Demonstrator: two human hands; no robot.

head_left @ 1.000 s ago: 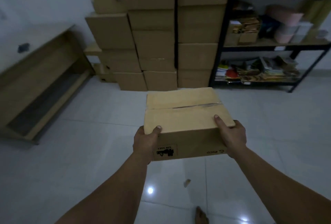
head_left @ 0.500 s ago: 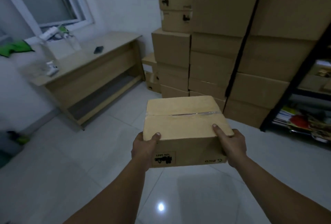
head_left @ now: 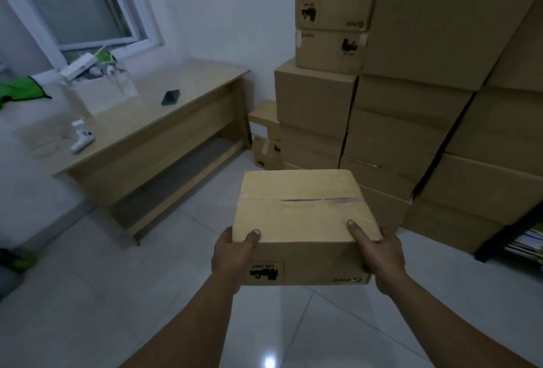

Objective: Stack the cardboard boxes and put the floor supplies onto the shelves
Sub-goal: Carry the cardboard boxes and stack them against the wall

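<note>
Currently the cardboard box (head_left: 305, 209) is held aloft near the stacked boxes (head_left: 411, 97), w/ left hand (head_left: 232, 253) & right hand (head_left: 379, 253) clamped on its near corners, thumbs on top. Grip is taken at one end only, so it could be tipped fwd & dropped.

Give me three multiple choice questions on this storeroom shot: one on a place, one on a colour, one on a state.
1. The small dark object lies: A on the floor; B on the desk; C on a shelf.
2. The cloth at far left is: A red; B green; C blue.
3. The carried box is: A held from both sides; B set down; C wide open.
Answers: B, it rests on the desktop; B, bright green shows; A, the left hand and right hand grip its near corners.
</note>
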